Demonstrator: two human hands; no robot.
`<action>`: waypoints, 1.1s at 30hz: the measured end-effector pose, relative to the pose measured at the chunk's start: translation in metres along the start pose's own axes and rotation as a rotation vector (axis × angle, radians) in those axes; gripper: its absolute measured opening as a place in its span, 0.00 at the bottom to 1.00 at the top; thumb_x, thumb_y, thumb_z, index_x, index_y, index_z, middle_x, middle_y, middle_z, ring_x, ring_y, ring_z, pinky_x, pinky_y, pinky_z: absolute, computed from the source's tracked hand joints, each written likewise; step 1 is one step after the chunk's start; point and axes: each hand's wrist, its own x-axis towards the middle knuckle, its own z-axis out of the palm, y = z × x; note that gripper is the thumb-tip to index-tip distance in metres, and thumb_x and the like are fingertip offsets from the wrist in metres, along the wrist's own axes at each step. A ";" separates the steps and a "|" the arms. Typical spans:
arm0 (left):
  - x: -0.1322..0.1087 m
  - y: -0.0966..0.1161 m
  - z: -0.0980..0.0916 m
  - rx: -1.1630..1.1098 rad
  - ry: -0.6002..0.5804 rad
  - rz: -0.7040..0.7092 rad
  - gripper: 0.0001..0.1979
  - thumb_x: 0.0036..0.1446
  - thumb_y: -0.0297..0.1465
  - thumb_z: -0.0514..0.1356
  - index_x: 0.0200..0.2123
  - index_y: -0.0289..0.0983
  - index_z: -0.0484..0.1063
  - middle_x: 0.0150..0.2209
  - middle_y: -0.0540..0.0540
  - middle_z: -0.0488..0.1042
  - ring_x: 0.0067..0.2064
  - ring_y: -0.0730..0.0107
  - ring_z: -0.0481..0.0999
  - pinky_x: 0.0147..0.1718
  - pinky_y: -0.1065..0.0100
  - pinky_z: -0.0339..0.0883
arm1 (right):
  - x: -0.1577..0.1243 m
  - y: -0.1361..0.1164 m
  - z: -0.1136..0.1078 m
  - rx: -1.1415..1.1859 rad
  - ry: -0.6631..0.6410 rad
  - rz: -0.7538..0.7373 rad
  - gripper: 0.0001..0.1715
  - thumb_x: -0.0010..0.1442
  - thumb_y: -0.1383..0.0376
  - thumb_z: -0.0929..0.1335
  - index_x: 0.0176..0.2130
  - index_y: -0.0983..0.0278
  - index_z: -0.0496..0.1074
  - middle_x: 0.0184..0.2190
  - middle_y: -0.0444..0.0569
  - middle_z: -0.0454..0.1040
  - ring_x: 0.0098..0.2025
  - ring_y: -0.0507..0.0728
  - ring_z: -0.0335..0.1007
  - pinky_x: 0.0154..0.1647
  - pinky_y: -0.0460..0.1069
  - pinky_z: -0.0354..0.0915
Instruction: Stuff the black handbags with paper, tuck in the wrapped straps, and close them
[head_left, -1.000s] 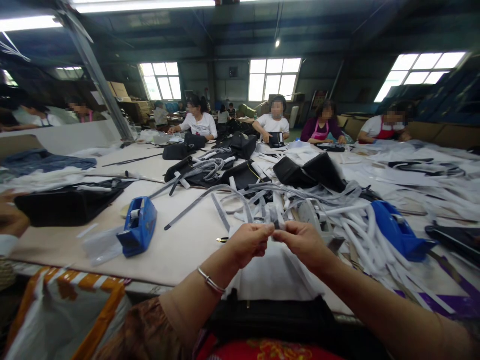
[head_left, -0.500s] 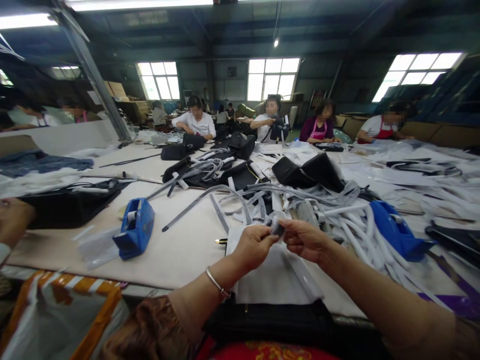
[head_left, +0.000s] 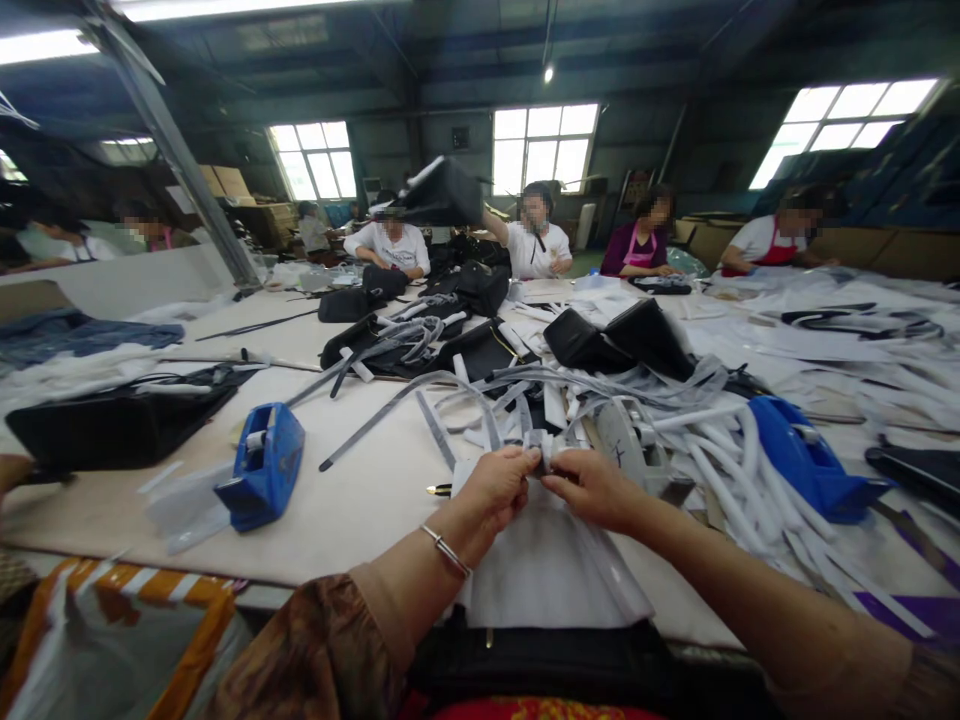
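Note:
My left hand [head_left: 495, 490] and my right hand [head_left: 592, 488] meet over the table, both pinching a small grey wrapped piece [head_left: 541, 447] between thumb and fingers. Under them lies a white sheet [head_left: 547, 570] on top of a black bag [head_left: 540, 655] at the table's near edge. A silver bangle [head_left: 445, 551] circles my left wrist. Just beyond my hands lies a tangle of grey and white wrapped straps [head_left: 675, 440].
Two blue tape dispensers [head_left: 262, 465] [head_left: 806, 460] sit left and right. Black bags [head_left: 622, 340] [head_left: 120, 420] lie on the long table. Several people sit at the far side; one holds a black bag [head_left: 442, 192] in the air. An orange-striped sack [head_left: 112, 640] stands at lower left.
My hands dropped slightly toward the table while still pinching the grey piece. A person across the table lifted a black bag high to the left.

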 end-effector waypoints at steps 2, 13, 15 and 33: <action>-0.003 -0.007 0.000 0.068 0.048 0.058 0.17 0.47 0.41 0.66 0.25 0.38 0.62 0.17 0.59 0.52 0.18 0.80 0.49 0.20 0.70 0.39 | 0.005 0.003 -0.005 0.394 -0.098 0.273 0.21 0.60 0.52 0.65 0.24 0.63 0.62 0.20 0.40 0.59 0.19 0.48 0.49 0.20 0.45 0.47; -0.019 -0.009 0.005 0.574 0.114 0.062 0.13 0.58 0.39 0.60 0.26 0.37 0.67 0.21 0.54 0.63 0.24 0.73 0.66 0.25 0.72 0.57 | 0.020 0.014 0.009 0.978 -0.111 0.580 0.20 0.48 0.56 0.75 0.25 0.63 0.62 0.13 0.33 0.53 0.15 0.44 0.41 0.15 0.43 0.38; -0.018 -0.001 0.001 0.306 -0.011 -0.199 0.16 0.62 0.46 0.55 0.39 0.39 0.69 0.27 0.51 0.71 0.25 0.69 0.73 0.25 0.69 0.66 | 0.016 0.017 0.012 0.812 -0.069 0.387 0.19 0.50 0.54 0.73 0.24 0.65 0.66 0.15 0.36 0.57 0.17 0.46 0.47 0.18 0.44 0.44; -0.007 -0.034 0.026 0.182 0.191 -0.182 0.16 0.63 0.44 0.56 0.37 0.35 0.68 0.23 0.49 0.72 0.22 0.71 0.73 0.23 0.70 0.69 | -0.060 0.003 -0.010 -0.174 0.031 0.170 0.16 0.59 0.54 0.68 0.34 0.64 0.76 0.28 0.52 0.76 0.31 0.58 0.70 0.33 0.50 0.58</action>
